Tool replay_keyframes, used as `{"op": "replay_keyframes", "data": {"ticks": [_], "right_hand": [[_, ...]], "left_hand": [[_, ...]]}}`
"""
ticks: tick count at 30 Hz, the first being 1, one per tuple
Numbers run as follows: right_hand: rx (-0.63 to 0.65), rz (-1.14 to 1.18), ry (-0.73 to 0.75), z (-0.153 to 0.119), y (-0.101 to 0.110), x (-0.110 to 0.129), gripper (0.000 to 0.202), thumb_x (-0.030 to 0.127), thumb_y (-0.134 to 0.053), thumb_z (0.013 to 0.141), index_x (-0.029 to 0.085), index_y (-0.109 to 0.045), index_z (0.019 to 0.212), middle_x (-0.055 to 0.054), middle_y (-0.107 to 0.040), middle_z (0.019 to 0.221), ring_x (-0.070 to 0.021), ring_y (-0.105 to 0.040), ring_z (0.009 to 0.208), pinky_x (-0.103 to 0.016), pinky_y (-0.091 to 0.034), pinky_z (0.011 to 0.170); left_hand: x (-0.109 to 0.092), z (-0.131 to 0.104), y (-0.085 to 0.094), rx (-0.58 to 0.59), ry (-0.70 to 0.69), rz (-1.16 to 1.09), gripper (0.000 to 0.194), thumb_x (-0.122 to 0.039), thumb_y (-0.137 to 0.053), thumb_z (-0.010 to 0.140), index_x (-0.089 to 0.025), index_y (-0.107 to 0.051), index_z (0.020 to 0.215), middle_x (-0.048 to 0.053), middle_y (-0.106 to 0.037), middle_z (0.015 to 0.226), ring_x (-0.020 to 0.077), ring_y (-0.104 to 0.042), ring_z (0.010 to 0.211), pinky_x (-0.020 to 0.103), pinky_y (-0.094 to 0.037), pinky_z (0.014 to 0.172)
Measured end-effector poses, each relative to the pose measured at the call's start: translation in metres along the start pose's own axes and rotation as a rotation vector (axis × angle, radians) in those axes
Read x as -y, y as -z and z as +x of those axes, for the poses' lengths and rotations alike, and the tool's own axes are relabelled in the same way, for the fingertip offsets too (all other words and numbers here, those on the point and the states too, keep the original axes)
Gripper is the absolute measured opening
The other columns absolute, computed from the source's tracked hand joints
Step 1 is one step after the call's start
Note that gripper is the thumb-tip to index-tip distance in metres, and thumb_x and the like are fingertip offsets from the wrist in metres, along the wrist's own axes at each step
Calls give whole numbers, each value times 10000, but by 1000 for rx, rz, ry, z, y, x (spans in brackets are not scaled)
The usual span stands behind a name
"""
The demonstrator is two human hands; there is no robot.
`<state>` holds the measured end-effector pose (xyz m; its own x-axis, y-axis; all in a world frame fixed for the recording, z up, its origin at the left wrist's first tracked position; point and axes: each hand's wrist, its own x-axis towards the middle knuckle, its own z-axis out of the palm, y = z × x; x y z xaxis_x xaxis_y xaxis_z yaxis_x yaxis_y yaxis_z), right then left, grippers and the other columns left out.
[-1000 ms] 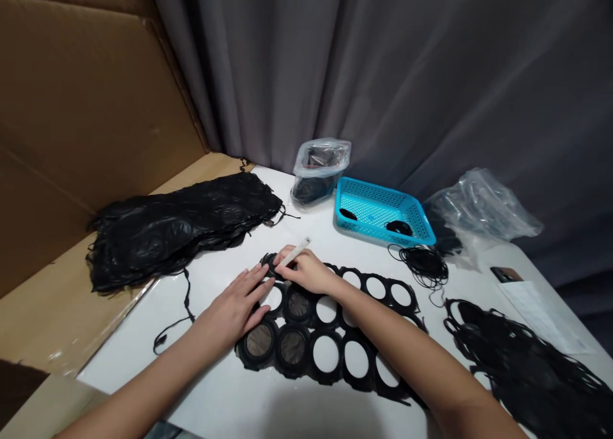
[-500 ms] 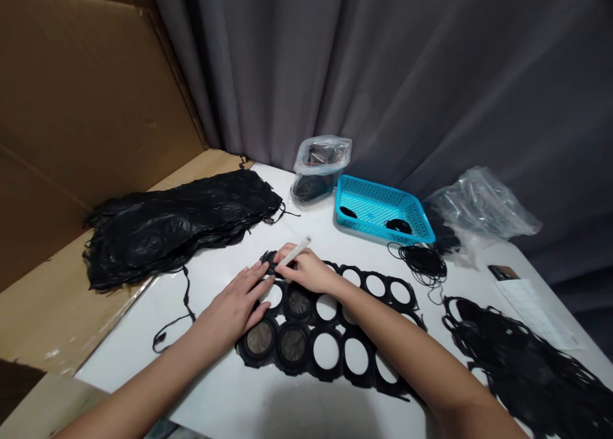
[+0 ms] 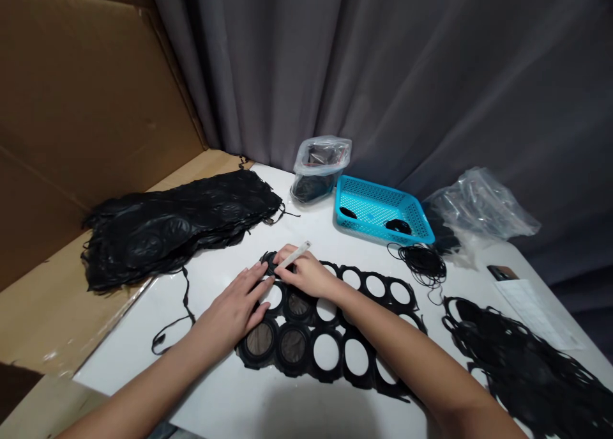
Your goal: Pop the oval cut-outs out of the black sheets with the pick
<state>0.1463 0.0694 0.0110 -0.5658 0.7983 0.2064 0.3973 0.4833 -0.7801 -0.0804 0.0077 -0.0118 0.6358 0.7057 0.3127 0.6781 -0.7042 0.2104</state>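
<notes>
1. Nearest, the bare white table (image 3: 225, 397) shows before a black sheet (image 3: 311, 308) of joined rings, which lies flat in rows. Two rings at the left of its near row are filled with dark, sheer material; beside them, white shows through the holes.
2. The left hand (image 3: 239, 303) lies palm down on the sheet's left end, fingers extended and slightly spread, pressing on it rather than gripping.
3. The right hand (image 3: 306, 274) has its fingers closed around a slim white tool (image 3: 295, 254), held slanting over the sheet's far left corner; the tool's working tip is hidden.
4. On the right lies a tangled heap of black cut-outs (image 3: 531, 362), with a paper (image 3: 536, 314) and a small dark object (image 3: 502, 272) just beyond it.
5. On the left, a thick stack of black sheets (image 3: 177, 225) rests near the sheet, apart from it.
6. Farther off, a coil of black cord (image 3: 424, 264) lies just beside a blue basket (image 3: 378, 234) with dark pieces inside.
7. A clear bag (image 3: 316, 169) stands left of the basket, before a grey curtain (image 3: 383, 75).
</notes>
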Motion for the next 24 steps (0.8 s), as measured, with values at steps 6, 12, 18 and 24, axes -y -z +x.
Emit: {"op": "replay_keyframes", "data": {"ticks": [6,12,18,24], "right_hand": [[34,-324,129,-11,-18,12,103,120,-523,962,192,-596,967,-90,-617,1032,-221,-538,975,-358,-453,907],[-263,-248,-111,3,6,-4,202,144,-453,979,183,-586,832,-47,-624,805,-196,-553,761,-310,-439,761],[-589,-25,-285,-21,61,-9,198,296,-511,957,174,-637,865,-43,-693,885,-184,-581,756,-298,-436,730],[-189,39,-204,-69,28,26,163,228,-501,969,202,-652,912,-25,-706,927,-177,-641,867,-291,-465,794]], "left_hand": [[0,1,-2,2,-2,10,423,-351,-446,1035,-180,-500,1418,164,-463,1533,288,-476,1399,487,-425,1146],[0,1,-3,-14,8,6,394,-353,-470,1022,-208,-534,1382,124,-491,1519,281,-491,1389,478,-407,1163],[3,4,1,-18,1,23,367,-376,-446,1041,-219,-554,1354,124,-523,1489,278,-500,1381,496,-414,1156],[-26,-3,13,12,-60,-31,360,-289,-458,1036,-193,-558,1368,122,-499,1510,273,-471,1403,500,-380,1183]]}}
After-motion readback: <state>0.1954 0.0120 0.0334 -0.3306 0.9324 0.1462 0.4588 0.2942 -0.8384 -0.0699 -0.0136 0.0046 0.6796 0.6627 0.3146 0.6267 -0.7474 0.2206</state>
